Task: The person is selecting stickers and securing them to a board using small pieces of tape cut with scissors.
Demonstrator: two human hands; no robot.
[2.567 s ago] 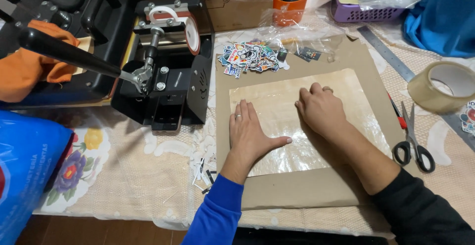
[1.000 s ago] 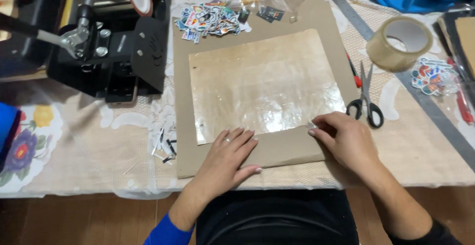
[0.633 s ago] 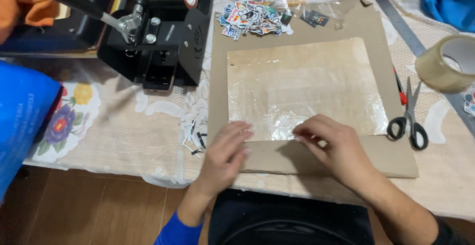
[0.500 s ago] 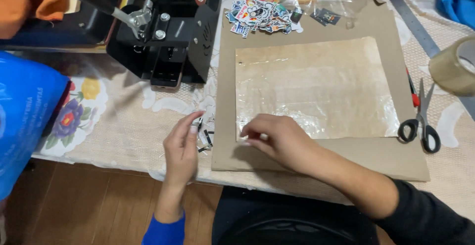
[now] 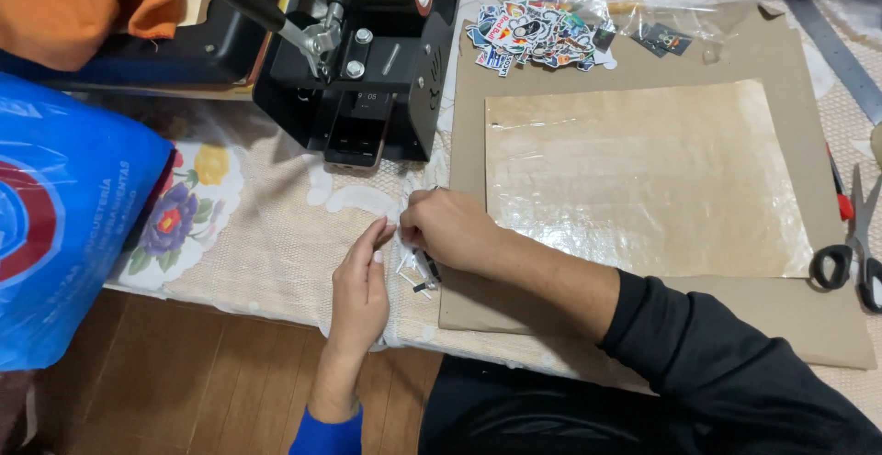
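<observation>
Both hands meet over small paper scraps (image 5: 415, 271) at the cardboard sheet's (image 5: 643, 313) left edge: left hand (image 5: 360, 282) fingers pinching together, right hand (image 5: 447, 228) curled over them. Picking scraps, apparently; gathering them needs fine pinches. Beyond, a black press (image 5: 367, 69).

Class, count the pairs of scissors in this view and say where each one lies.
1: the scissors lie at the table's right edge, beside the cardboard sheet, partly cut off by the frame. Others may sit out of view.
</observation>
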